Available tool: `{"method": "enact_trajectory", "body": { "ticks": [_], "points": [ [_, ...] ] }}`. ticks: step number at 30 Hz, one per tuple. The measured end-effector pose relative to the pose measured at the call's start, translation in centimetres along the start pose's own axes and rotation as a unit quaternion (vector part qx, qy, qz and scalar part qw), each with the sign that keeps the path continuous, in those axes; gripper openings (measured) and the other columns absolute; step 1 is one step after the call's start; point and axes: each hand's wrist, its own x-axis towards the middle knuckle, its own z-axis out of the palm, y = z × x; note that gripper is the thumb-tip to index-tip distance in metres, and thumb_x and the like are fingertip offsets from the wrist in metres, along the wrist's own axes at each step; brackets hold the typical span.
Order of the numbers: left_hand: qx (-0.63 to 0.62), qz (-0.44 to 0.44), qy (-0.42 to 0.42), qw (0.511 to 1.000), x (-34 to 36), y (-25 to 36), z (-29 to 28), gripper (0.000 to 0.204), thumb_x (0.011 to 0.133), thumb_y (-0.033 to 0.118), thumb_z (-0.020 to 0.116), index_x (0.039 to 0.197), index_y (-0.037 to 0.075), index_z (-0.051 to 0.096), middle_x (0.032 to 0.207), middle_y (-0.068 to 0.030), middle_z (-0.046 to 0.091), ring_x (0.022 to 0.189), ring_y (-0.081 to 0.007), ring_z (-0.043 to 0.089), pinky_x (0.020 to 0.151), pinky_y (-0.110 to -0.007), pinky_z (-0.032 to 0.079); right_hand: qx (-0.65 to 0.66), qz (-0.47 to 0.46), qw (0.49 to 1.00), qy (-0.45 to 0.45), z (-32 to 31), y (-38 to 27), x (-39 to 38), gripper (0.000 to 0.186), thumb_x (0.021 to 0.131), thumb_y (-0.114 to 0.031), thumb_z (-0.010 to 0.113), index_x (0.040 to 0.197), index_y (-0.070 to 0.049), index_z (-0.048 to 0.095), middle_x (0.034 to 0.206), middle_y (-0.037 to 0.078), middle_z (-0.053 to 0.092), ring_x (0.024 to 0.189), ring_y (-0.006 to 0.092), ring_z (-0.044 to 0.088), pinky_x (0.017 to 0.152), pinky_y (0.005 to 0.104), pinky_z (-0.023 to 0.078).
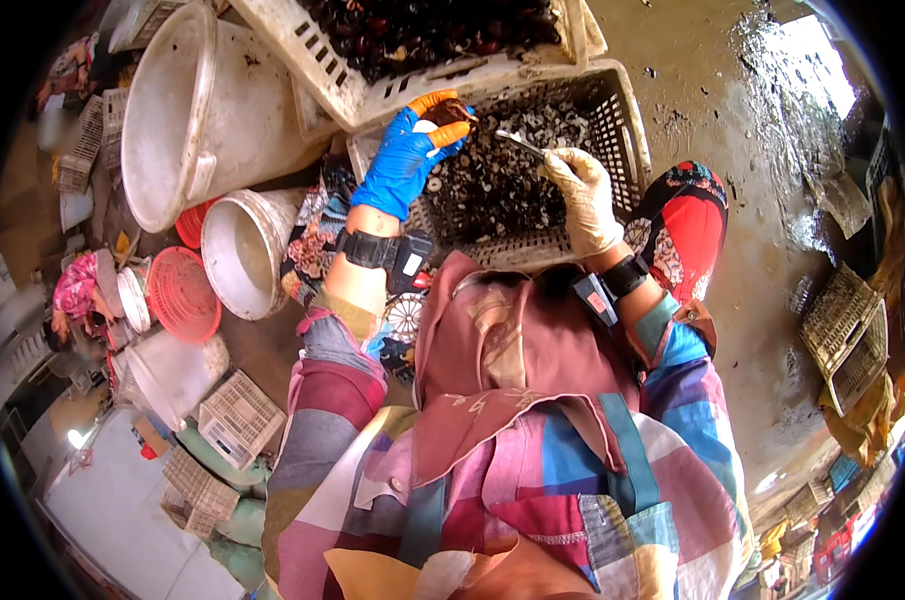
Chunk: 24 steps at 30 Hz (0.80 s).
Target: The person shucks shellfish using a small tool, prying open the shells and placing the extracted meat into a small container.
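Observation:
My left hand (402,160), in a blue glove with orange finger covers, is closed around a dark brown piece (452,112) that looks like a water chestnut. Something white shows between its fingers. A small knife (520,143) is gripped in my right hand (584,200), which wears a pale glove; its blade points toward the left hand without touching it. Both hands are over a pale slotted crate (627,110) holding dark peelings and small white slices (497,190). Beyond it sits a tilted crate (347,85) of shiny dark red-brown water chestnuts (422,35).
To the left lie a large white tub (172,120), a smaller white bucket (227,255) and a red basket (184,295). A person in pink (80,290) is at far left. Wet muddy floor (742,330) extends to the right, with another crate (844,335) there.

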Motion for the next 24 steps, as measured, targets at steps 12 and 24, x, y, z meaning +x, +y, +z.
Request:
{"method": "enact_trajectory", "body": {
  "ticks": [12,24],
  "points": [
    [0.115,0.063,0.075,0.989,-5.7,-4.3,0.5,0.039,0.073,0.003,0.071,0.110,0.003,0.058,0.093,-0.0015,0.062,0.081,-0.0085,0.058,0.070,-0.021,0.049,-0.106,-0.030,0.994,-0.029,1.3,0.3,-1.9,0.014,0.081,-0.010,0.065,0.092,-0.002,0.065,0.076,-0.001,0.061,0.066,0.0048,0.051,0.061,0.0198,0.043],
    [0.237,0.165,0.159,0.944,-6.3,-6.6,0.3,0.040,0.070,0.006,0.075,0.105,0.000,0.057,0.089,-0.0059,0.065,0.079,-0.0114,0.060,0.071,-0.024,0.050,-0.168,0.031,0.984,-0.046,1.5,0.2,-1.9,0.016,0.078,-0.014,0.069,0.089,-0.002,0.067,0.072,0.000,0.062,0.063,0.0051,0.052,0.058,0.0209,0.043]
  ]
}}
